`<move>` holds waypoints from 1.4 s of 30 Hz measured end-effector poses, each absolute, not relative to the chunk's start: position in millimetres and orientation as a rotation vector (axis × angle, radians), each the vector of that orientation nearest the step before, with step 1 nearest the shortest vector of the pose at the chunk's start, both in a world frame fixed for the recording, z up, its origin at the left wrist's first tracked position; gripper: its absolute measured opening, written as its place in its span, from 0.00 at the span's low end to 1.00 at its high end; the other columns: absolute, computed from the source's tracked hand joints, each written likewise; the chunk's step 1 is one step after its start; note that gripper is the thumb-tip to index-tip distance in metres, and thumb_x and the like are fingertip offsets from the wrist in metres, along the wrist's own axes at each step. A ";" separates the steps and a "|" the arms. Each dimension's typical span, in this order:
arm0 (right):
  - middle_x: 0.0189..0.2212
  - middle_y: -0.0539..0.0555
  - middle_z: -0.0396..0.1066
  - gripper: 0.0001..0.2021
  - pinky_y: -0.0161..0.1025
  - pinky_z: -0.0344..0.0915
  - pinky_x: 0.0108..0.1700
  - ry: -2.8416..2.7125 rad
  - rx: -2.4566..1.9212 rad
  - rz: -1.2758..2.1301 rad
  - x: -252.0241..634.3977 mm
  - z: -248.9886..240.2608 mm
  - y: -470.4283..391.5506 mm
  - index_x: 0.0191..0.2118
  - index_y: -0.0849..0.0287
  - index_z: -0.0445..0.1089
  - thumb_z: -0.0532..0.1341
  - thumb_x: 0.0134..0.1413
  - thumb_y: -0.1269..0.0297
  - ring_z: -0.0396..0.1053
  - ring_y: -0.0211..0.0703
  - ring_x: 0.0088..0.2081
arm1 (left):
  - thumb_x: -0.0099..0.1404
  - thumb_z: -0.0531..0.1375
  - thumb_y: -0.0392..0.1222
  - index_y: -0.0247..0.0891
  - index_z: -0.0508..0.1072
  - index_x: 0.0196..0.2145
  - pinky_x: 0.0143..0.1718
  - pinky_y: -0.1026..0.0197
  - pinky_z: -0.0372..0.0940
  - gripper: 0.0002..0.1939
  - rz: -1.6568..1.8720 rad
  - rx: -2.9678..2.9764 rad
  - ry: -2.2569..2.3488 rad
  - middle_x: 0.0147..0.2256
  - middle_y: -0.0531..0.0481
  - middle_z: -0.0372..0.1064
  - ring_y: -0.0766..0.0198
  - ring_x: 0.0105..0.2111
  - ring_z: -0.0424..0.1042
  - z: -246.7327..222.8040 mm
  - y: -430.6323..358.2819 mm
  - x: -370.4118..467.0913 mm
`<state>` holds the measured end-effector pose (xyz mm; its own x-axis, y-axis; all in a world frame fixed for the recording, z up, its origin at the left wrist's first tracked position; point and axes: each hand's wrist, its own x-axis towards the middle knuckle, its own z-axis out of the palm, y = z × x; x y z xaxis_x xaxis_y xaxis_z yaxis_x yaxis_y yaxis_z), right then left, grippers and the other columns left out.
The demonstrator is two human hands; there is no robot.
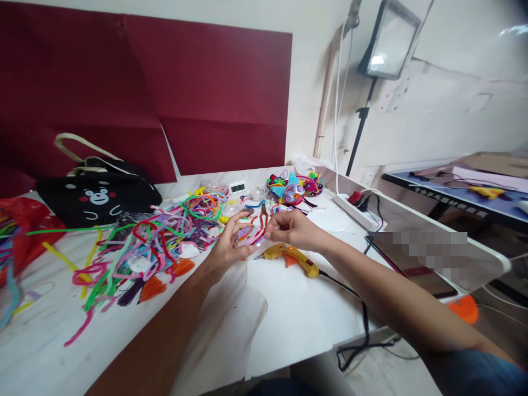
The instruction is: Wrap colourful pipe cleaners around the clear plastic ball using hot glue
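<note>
Craft [249, 235]: between the hands, above tabletop [289, 313] | left grip [241, 237]: fingers curved around its side | right grip [270, 231]: fingertips pinched at its edge | glue gun [295, 257]: just beneath right hand | pipe cleaners [152, 242]: left

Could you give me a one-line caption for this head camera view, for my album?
Two hands hold a colorful fuzzy-stemmed piece beside a yellow glue gun and tangled craft stems.

There are one left hand [228, 246], one right hand [293, 230], one glue gun [292, 256], one bag [101, 190], one clock [237, 188].
</note>
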<state>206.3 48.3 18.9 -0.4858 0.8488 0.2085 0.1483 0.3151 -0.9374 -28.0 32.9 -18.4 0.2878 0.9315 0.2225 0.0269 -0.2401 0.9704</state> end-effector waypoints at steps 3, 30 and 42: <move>0.22 0.45 0.71 0.17 0.34 0.60 0.31 -1.805 -0.860 1.310 210.2 22.5 45.2 0.29 0.60 0.75 0.78 0.41 0.56 0.64 0.35 0.26 | 0.52 0.77 0.51 0.49 0.62 0.71 0.57 0.47 0.70 0.52 1.098 1.583 0.905 0.57 0.42 0.72 0.40 0.60 0.74 -19.0 32.8 -30.2; 0.24 0.43 0.74 0.30 0.31 0.66 0.25 -1.457 -0.975 1.565 218.6 13.3 36.9 0.32 0.58 0.71 0.87 0.24 0.62 0.71 0.34 0.25 | 0.48 0.79 0.51 0.54 0.67 0.71 0.55 0.45 0.74 0.54 1.057 1.557 0.825 0.55 0.45 0.73 0.46 0.56 0.75 -7.8 19.6 -24.6; 0.29 0.47 0.83 0.47 0.34 0.80 0.34 -1.076 -0.748 1.919 210.8 -2.6 25.1 0.50 0.53 0.61 0.90 0.26 0.62 0.84 0.42 0.30 | 0.45 0.79 0.44 0.52 0.69 0.70 0.58 0.45 0.71 0.55 1.141 1.657 0.842 0.52 0.44 0.76 0.43 0.55 0.76 3.6 13.8 -22.5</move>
